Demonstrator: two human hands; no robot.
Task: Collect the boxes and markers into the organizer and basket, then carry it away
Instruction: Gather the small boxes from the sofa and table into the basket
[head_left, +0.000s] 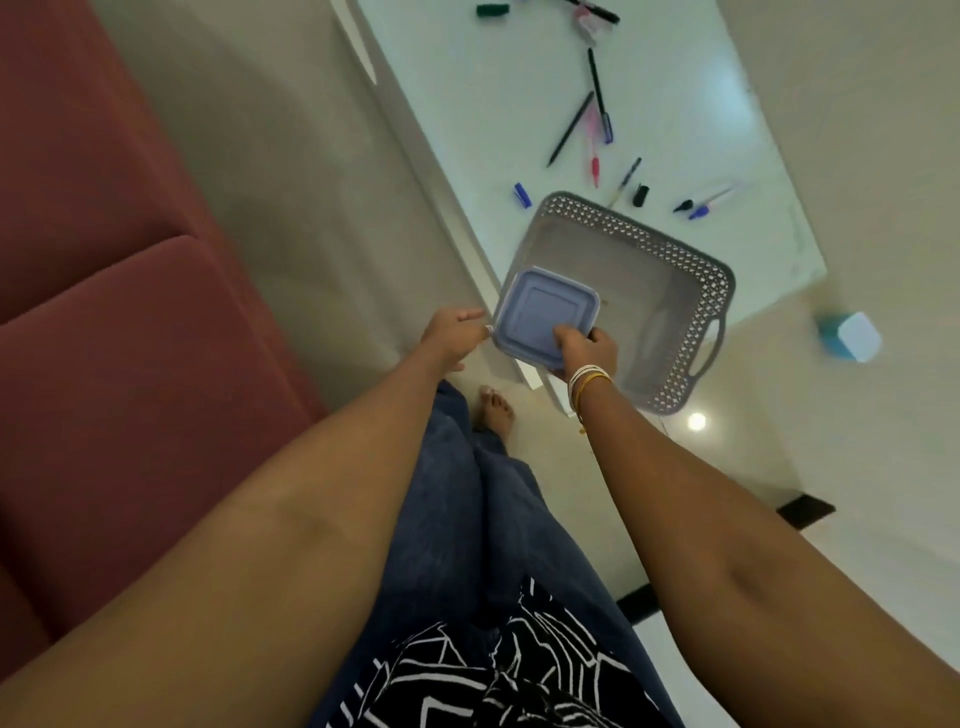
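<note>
Two hands up close: right hand (584, 345) pinches the blue lidded box (543, 314) at its near corner, left hand (454, 332) loose and empty just beside it. Box hovers over the near-left corner of the grey basket (711, 291); markers (597, 96) lie scattered farther along the white table (467, 104). No readable labels.

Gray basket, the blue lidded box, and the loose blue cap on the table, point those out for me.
gray basket (712, 291): head view, on its perforated far rim.
blue lidded box (543, 312): head view, middle of the lid.
blue cap (522, 195): head view, on its body.
</note>
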